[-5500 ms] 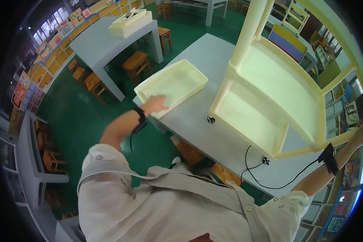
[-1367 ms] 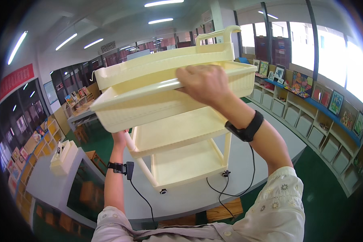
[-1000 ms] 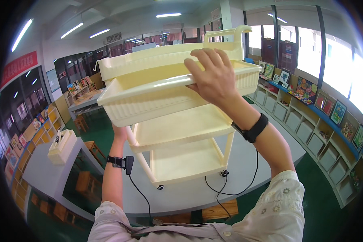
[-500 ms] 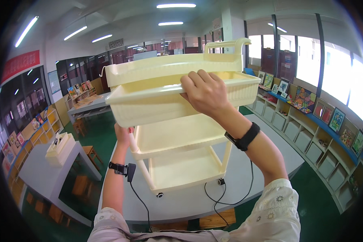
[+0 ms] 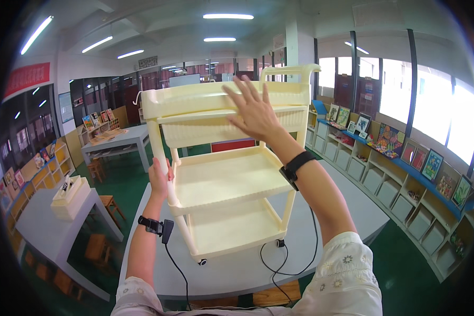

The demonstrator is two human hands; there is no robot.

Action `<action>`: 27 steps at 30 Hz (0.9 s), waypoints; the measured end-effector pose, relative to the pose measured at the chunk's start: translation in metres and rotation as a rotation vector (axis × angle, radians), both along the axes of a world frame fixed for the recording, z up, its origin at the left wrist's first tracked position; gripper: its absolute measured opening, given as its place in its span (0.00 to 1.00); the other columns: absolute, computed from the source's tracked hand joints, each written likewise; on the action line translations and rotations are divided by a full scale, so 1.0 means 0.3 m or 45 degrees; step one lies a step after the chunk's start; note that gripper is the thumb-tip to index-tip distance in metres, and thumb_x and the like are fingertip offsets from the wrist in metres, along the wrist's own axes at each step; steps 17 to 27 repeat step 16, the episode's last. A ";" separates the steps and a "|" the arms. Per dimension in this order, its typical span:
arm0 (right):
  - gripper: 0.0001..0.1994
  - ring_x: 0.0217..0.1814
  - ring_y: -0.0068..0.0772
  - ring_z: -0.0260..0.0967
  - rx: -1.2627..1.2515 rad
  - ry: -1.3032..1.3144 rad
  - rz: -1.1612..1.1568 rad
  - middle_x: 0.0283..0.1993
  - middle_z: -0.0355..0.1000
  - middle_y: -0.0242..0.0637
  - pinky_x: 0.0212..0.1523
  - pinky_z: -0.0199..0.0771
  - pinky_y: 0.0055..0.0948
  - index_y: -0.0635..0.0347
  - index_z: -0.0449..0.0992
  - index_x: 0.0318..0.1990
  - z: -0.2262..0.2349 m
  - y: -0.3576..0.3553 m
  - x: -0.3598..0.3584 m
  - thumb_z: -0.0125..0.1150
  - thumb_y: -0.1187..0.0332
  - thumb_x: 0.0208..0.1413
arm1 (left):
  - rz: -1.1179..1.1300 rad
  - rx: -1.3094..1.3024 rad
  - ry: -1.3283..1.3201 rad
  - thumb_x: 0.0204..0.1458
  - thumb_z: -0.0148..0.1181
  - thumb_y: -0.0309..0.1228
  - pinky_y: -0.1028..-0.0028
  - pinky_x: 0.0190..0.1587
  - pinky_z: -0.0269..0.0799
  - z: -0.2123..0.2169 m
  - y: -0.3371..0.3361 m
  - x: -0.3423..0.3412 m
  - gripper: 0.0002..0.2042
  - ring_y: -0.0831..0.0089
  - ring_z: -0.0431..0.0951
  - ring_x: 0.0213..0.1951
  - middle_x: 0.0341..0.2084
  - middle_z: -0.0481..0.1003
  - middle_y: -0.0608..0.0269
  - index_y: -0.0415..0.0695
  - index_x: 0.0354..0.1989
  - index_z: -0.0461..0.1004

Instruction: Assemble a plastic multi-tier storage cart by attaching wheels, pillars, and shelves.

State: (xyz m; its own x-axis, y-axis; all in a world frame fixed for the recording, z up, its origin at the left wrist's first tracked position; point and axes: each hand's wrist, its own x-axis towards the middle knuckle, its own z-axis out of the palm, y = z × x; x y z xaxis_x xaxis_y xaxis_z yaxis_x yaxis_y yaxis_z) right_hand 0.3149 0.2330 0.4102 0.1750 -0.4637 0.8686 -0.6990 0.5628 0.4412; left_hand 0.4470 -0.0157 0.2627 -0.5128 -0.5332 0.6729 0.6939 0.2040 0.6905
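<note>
A cream plastic rolling cart [image 5: 226, 179] with several tiers and small black-and-white casters [image 5: 203, 262] stands on the grey table. My left hand [image 5: 159, 179] is wrapped round its near left post, just above the middle shelf. The cart's ribbed drawer [image 5: 195, 131] sits under the top tray [image 5: 181, 100], slid in between the posts. My right hand [image 5: 254, 113] is held flat with fingers spread in front of the drawer and top tray, gripping nothing. Whether its palm touches the drawer front cannot be made out. A raised handle [image 5: 289, 69] rises at the cart's far right.
Black cables [image 5: 274, 271] from my wristbands trail over the grey table [image 5: 158, 276]. Another table [image 5: 52, 221] at left holds a cream box [image 5: 70, 198]; wooden stools [image 5: 98, 247] stand near it. Shelves [image 5: 374, 179] with framed pictures line the right wall.
The drawer, earlier pulled out and tilted toward me, has gone back in under the top tray. My right hand has let go of its front edge and opened. My left hand still grips the post.
</note>
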 end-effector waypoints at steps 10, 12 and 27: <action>0.15 0.20 0.36 0.64 -0.448 0.164 0.060 0.15 0.64 0.35 0.22 0.63 0.33 0.54 0.64 0.17 0.037 -0.129 -0.152 0.51 0.54 0.45 | 0.092 -0.047 0.006 0.52 0.34 0.55 0.82 0.15 0.54 -0.021 -0.050 0.018 0.28 0.83 0.59 0.12 0.08 0.59 0.71 0.41 0.20 0.65; 0.12 0.20 0.35 0.63 -0.423 0.199 0.123 0.16 0.62 0.35 0.22 0.62 0.34 0.53 0.63 0.15 0.040 -0.139 -0.241 0.49 0.61 0.45 | 0.224 -0.068 -0.103 0.54 0.35 0.51 0.82 0.15 0.54 -0.002 -0.008 0.043 0.24 0.85 0.60 0.13 0.10 0.61 0.72 0.44 0.19 0.65; 0.08 0.25 0.32 0.61 -0.233 -0.379 0.139 0.22 0.62 0.33 0.25 0.61 0.34 0.55 0.66 0.25 -0.042 -0.375 -0.798 0.44 0.64 0.51 | 0.270 -0.207 -0.019 0.56 0.39 0.43 0.75 0.24 0.65 -0.161 -0.155 0.063 0.17 0.76 0.67 0.20 0.15 0.67 0.66 0.41 0.26 0.65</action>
